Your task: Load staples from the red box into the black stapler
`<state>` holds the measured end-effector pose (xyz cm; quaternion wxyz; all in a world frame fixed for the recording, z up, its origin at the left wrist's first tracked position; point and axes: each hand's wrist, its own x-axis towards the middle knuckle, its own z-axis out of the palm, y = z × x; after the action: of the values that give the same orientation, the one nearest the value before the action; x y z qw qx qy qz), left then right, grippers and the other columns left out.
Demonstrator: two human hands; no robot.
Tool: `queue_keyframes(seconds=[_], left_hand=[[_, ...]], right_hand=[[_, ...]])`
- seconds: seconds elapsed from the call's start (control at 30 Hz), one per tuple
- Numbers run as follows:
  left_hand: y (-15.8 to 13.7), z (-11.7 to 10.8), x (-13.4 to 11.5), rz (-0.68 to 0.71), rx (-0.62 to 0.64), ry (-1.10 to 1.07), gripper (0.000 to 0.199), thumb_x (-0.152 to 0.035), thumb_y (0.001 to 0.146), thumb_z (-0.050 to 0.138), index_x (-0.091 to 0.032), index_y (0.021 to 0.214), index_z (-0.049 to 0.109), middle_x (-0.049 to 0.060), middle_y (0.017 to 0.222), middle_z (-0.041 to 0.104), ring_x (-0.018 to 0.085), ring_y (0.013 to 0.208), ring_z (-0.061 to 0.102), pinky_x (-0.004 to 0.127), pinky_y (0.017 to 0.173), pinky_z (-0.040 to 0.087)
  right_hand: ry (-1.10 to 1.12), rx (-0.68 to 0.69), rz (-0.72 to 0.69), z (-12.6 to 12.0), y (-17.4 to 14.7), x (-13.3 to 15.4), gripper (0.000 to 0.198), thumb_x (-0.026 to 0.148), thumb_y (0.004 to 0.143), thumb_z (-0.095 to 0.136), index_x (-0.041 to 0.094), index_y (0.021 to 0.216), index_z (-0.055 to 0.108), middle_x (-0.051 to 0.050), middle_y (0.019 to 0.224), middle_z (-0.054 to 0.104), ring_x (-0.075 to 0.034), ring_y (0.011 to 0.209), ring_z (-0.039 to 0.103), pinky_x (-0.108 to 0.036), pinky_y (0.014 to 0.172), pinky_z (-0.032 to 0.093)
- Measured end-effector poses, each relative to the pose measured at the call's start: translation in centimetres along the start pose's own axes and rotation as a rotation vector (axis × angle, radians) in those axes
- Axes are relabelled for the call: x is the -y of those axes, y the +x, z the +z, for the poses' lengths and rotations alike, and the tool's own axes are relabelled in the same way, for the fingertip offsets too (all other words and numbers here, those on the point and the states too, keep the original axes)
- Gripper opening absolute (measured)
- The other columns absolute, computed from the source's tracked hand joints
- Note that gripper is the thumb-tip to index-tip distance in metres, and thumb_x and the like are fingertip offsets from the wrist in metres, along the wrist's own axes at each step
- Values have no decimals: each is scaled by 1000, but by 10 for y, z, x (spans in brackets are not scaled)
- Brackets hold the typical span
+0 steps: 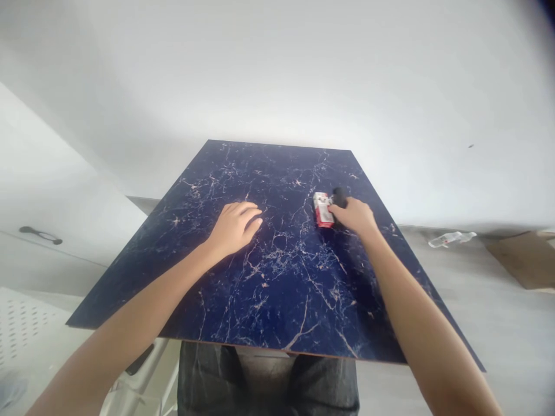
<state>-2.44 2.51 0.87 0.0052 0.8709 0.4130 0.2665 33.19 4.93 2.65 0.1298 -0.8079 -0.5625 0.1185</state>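
Note:
My left hand (pixel 237 227) rests palm down on the dark blue marbled table (pixel 277 277), its fingers loosely spread and nothing in it. On the right side of the table, my right hand (pixel 354 215) is closed round a small black object (pixel 339 197) whose kind is too blurred to make out. Just left of that hand is a small red and white box (pixel 323 210). My right thumb reaches to the box's right edge; whether it grips the box I cannot tell.
A white wall stands behind the table. On the floor to the right lie a clear plastic bottle (pixel 451 238) and a brown cardboard box (pixel 524 259). To the left are a white cabinet front with a dark handle (pixel 41 235) and a white perforated surface (pixel 26 329).

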Motion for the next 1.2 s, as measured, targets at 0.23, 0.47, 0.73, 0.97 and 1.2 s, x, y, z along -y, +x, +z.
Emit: queue_keyframes(seconds=[0.23, 0.47, 0.73, 0.97, 1.2], left_hand=[[8, -27, 40, -199, -133, 68, 32, -34, 105, 48, -21, 122, 71, 10, 131, 71, 29, 125, 63, 48, 112, 42], [-1, -70, 107, -455, -176, 110, 39, -20, 98, 43, -19, 123, 72, 10, 129, 73, 27, 122, 66, 43, 110, 47], [-39, -127, 145, -521, 383, -180, 79, -62, 86, 71, -31, 156, 51, 8, 158, 55, 34, 137, 60, 43, 106, 53], [-37, -114, 147, -429, 476, -165, 84, -69, 80, 73, -30, 152, 56, 10, 138, 71, 33, 117, 72, 40, 95, 57], [-37, -112, 153, -418, 497, -144, 81, -63, 83, 71, -30, 155, 53, 11, 148, 65, 34, 129, 66, 43, 104, 53]], right_hand=[[176, 143, -305, 62, -26, 161, 48, 50, 87, 65, 11, 115, 71, -23, 112, 77, -40, 106, 74, -46, 90, 56], [367, 307, -508, 116, -67, 287, 57, 62, 95, 56, 10, 111, 72, -23, 109, 76, -38, 111, 72, -47, 96, 57], [498, 336, -619, 129, -33, 304, 47, 20, 94, 49, 17, 139, 59, -14, 137, 70, -29, 123, 67, -44, 110, 50], [542, 456, -767, 140, -17, 291, 47, 11, 85, 47, 20, 125, 70, -5, 107, 80, -20, 90, 73, -35, 94, 58], [494, 370, -722, 129, 8, 270, 37, 10, 85, 53, 18, 110, 78, -6, 105, 80, -19, 96, 72, -31, 97, 53]])
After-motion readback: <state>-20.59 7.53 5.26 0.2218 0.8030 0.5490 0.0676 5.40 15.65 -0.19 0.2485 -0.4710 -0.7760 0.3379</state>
